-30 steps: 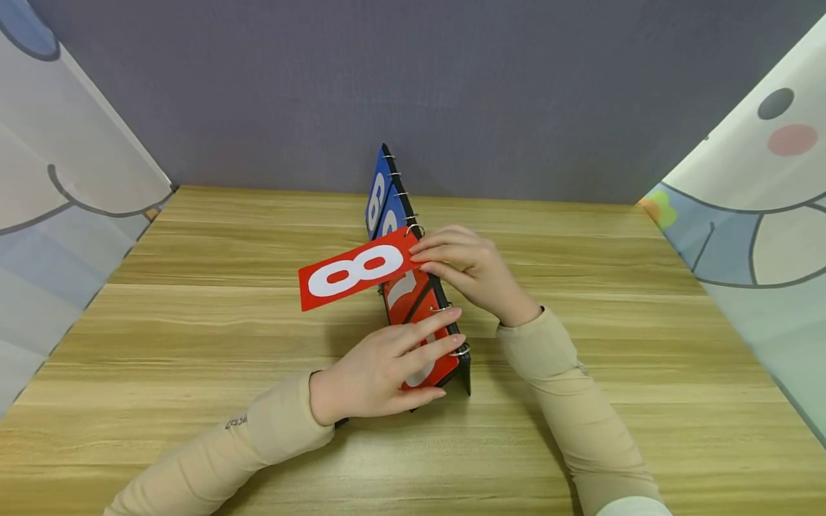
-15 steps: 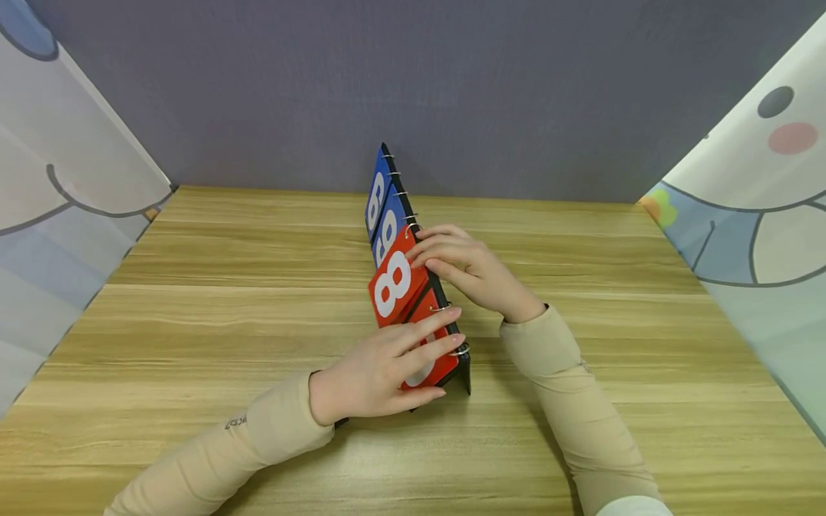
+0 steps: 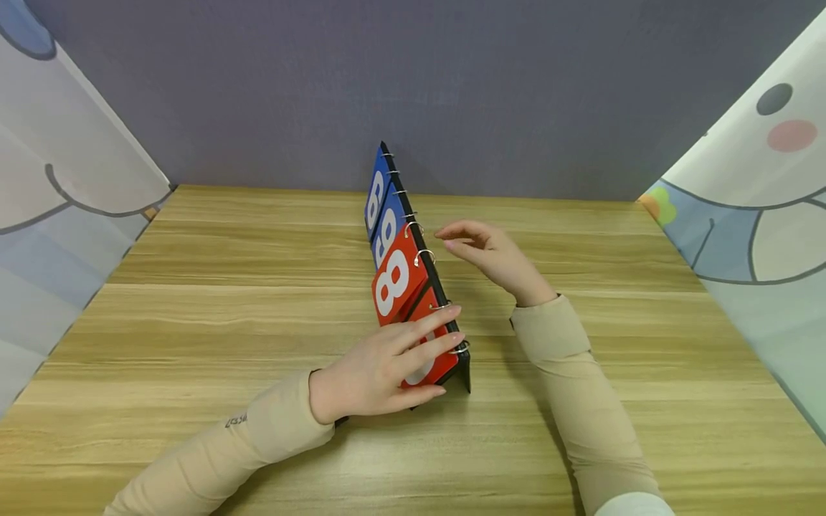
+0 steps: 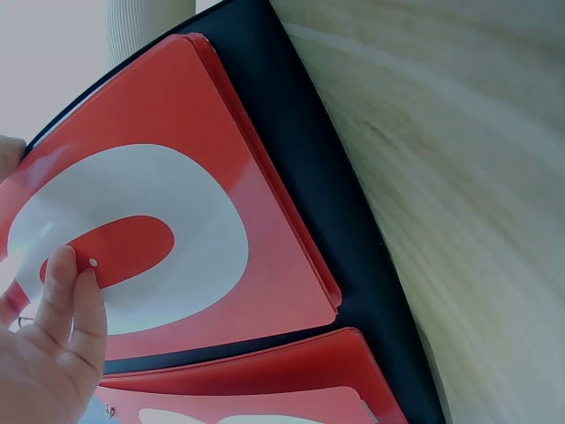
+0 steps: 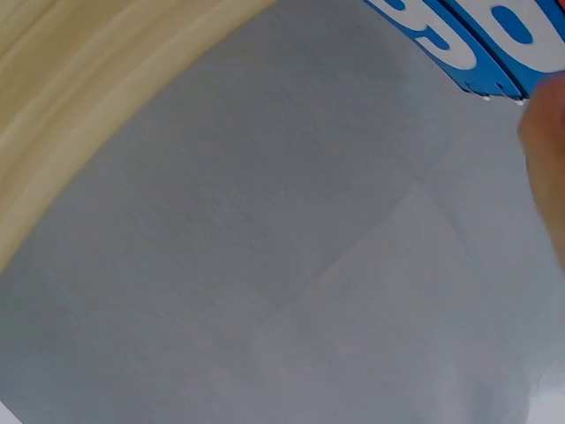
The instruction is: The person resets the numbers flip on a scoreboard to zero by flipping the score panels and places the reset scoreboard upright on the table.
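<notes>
A tabletop flip scoreboard [image 3: 437, 287] stands on the table like a tent, its black top edge strung with metal rings. Blue cards [image 3: 387, 233] with white digits hang on its far half. Closer in, a red card with an 8 [image 3: 391, 282] lies against the face. My left hand [image 3: 381, 365] rests over the nearest red card [image 4: 203, 300], which bears a white 0; its fingers stretch straight toward the top edge, the thumb toward the near end. My right hand [image 3: 493, 258] hovers just right of the rings, touching nothing, fingers loosely bent.
Under the scoreboard is a wood-grain table [image 3: 245, 301]. A grey wall [image 3: 413, 86] closes off the back. Panels with cartoon prints [image 3: 774, 179] stand at the left and right sides.
The red 8 card, raised out to the left a second ago, has swung down flat against the scoreboard. My right hand has let go of it and drawn back right. The left hand stays put.
</notes>
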A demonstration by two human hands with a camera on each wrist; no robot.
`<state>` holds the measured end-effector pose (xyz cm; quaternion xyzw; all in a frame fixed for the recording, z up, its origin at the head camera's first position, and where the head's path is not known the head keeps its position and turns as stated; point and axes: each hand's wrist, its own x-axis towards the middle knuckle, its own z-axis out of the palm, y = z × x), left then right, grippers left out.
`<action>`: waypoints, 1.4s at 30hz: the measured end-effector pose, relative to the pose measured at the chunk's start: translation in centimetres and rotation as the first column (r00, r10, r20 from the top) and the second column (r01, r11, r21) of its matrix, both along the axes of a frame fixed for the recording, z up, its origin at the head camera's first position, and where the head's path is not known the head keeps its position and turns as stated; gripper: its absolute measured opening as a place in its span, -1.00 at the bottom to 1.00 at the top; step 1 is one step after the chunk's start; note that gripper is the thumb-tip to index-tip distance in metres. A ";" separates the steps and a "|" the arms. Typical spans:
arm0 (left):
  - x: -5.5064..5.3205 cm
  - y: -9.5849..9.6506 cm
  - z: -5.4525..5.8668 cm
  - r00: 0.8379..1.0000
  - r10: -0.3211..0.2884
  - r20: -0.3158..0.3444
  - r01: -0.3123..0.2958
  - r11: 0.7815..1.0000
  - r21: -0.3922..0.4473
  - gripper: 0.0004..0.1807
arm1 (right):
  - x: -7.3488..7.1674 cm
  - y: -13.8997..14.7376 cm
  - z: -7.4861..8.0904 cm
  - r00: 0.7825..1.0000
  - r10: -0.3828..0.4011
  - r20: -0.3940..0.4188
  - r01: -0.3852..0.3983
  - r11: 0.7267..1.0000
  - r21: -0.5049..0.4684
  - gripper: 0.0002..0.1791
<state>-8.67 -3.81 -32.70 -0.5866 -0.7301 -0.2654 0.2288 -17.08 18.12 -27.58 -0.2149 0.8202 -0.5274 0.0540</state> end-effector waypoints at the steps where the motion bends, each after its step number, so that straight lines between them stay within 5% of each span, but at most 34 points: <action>1: 0.0 0.0 0.0 1.000 0.001 -0.001 -0.001 1.000 0.001 -0.24 | -0.2 0.0 -0.2 0.999 0.028 0.032 -0.029 0.999 0.035 -0.63; 5: 0.0 0.0 0.0 1.000 0.003 0.001 -0.003 1.000 0.001 -0.23 | -0.7 0.1 -0.7 0.986 0.123 0.109 -0.137 0.982 0.130 -0.54; 8: 0.0 0.0 0.0 1.000 0.003 0.006 -0.003 1.000 -0.001 -0.23 | -1.0 0.3 -1.1 0.975 0.182 0.129 -0.196 0.974 0.109 -0.47; 16: 0.0 0.0 0.0 1.000 0.010 0.000 -0.010 1.000 0.000 -0.23 | -1.7 0.4 -2.2 0.929 0.325 0.175 -0.331 0.944 0.001 0.35; 42: 0.0 0.1 -0.1 1.000 0.008 -0.005 -0.008 1.000 0.013 -0.17 | -2.1 0.2 -3.3 0.914 0.324 0.245 -0.321 0.946 -0.053 0.22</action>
